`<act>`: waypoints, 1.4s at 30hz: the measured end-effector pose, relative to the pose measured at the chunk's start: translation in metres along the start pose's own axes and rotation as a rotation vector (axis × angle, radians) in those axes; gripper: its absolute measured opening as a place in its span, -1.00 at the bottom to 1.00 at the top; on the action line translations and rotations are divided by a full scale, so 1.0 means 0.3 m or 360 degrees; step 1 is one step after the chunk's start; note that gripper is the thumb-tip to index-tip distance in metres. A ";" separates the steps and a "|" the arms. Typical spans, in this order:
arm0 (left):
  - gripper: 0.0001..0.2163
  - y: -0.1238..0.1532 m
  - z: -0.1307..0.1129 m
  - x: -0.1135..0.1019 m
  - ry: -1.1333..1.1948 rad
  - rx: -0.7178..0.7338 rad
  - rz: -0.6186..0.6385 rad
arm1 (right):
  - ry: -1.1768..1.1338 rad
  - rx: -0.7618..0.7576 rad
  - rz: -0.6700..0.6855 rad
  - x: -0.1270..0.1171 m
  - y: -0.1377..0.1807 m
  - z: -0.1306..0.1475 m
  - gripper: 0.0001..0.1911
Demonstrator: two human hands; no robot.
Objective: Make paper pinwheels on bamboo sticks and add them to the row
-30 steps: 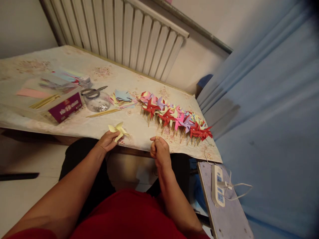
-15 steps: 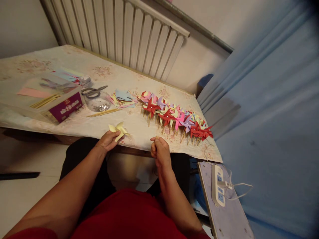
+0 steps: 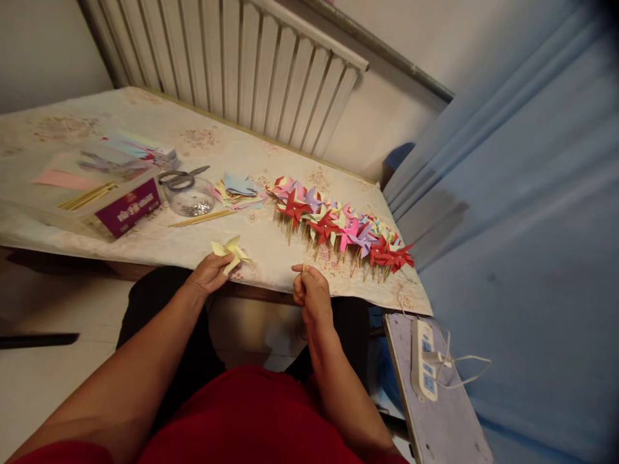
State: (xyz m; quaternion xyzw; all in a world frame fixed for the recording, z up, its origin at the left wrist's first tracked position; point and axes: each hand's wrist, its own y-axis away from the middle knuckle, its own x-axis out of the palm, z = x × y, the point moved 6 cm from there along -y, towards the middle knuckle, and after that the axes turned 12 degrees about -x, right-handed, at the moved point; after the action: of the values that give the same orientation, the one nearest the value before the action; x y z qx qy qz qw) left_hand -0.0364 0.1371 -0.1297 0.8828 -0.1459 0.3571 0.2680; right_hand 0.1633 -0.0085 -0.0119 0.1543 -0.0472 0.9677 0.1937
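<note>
A pale yellow paper pinwheel is pinched in my left hand, just over the front edge of the table. My right hand is closed at the same edge, a little to the right. Between its thumb and forefinger shows a short light tip, which looks like the end of a thin wooden stick; the rest is hidden in the fist. Beyond it stand rows of finished paper pinwheels in red, pink, purple and yellow on sticks.
Several loose sticks lie before a clear bowl of small shiny pieces, with scissors across it. Cut paper lies beside it. A plastic box stands left. A power strip rests on a board at right.
My right hand has shifted very slightly, and the light tip at its thumb shows more plainly. My left hand and the pinwheel stay in place.
</note>
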 end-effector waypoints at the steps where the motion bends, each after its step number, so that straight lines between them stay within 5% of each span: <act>1: -0.73 0.000 0.000 0.000 0.0000 0.0000 0.0001 | 0.0003 -0.0003 0.0000 -0.001 0.000 -0.001 -0.79; 42: -0.80 0.012 -0.001 0.009 0.0007 -0.0064 -0.0037 | -0.0074 -0.0026 0.0029 -0.009 0.001 -0.003 -0.75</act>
State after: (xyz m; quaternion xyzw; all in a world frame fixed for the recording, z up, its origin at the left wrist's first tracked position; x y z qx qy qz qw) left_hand -0.0364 0.1342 -0.1263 0.8780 -0.1423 0.3529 0.2903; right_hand 0.1652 -0.0095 -0.0135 0.1746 -0.0609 0.9652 0.1849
